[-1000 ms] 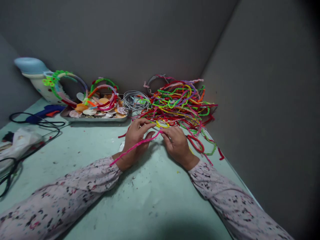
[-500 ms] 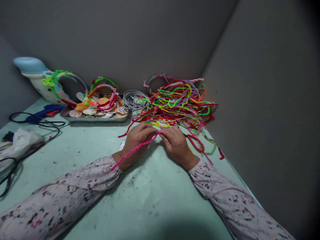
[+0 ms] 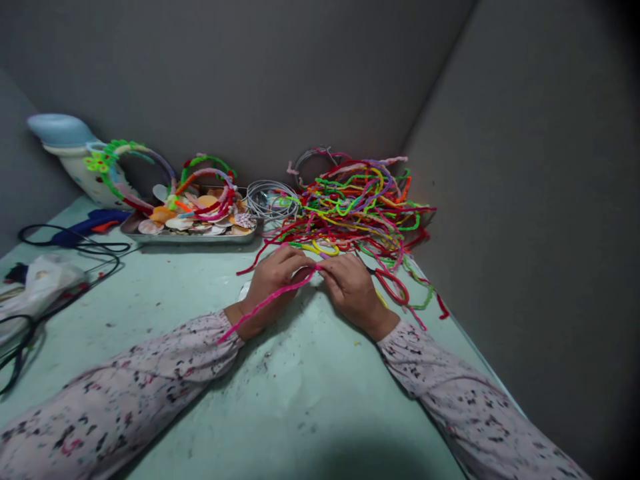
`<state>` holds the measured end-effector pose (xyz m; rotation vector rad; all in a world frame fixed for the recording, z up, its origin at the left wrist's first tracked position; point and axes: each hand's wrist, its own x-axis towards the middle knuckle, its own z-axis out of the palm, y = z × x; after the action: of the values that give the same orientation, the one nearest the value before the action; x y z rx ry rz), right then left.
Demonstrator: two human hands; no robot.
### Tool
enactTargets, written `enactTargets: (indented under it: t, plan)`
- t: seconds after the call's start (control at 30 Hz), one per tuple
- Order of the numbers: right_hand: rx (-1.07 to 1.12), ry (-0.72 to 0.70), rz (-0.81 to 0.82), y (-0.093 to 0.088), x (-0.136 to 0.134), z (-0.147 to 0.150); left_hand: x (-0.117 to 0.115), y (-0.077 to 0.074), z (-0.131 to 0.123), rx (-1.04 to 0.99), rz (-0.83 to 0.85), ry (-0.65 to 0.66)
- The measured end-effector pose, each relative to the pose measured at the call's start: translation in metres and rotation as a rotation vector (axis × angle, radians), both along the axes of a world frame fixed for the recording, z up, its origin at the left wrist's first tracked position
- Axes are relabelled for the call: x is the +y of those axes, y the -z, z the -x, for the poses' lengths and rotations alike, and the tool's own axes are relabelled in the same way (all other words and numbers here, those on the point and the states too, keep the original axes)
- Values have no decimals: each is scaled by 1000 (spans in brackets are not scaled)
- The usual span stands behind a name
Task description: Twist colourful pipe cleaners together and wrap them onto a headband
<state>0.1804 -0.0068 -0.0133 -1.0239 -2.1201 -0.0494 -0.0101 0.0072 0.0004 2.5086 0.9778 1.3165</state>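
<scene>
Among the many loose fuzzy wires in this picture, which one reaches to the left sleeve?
The bright pink wire, which runs from the left hand down to that sleeve; the others lie in or around the tangled pile.

The pink stem looks fuzzy and matt, the tray smooth metal, the sleeves crinkled cloth.

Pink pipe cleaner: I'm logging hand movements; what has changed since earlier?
The left hand, open before, has closed toward the right hand, meeting the pink pipe cleaner, whose loose end sits slightly lower. The right hand's pinch and the metal tray stayed.
</scene>
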Motion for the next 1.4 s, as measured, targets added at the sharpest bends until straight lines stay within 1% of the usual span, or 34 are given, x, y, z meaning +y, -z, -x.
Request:
enactTargets:
  t: [0.23,0.53,0.77,0.93,1.1,1.27,1.4]
  plan:
    - [-8,8,14,0,0,0,0,0,0,-12,13,0]
    - [-6,12,10,0,0,0,4,2,-1,-1,-29,4]
    - [-15,22,10,1,1,-1,4,0,0,26,-18,0]
    - [-25,24,6,1,0,0,5,3,0,18,-12,4]
    - [-22,27,10,-2,-1,1,5,4,0,6,30,9]
    - [-27,30,13,-2,-2,2,3,4,-2,-65,77,36]
    - [-31,26,13,-1,-1,0,1,4,-3,-102,143,4]
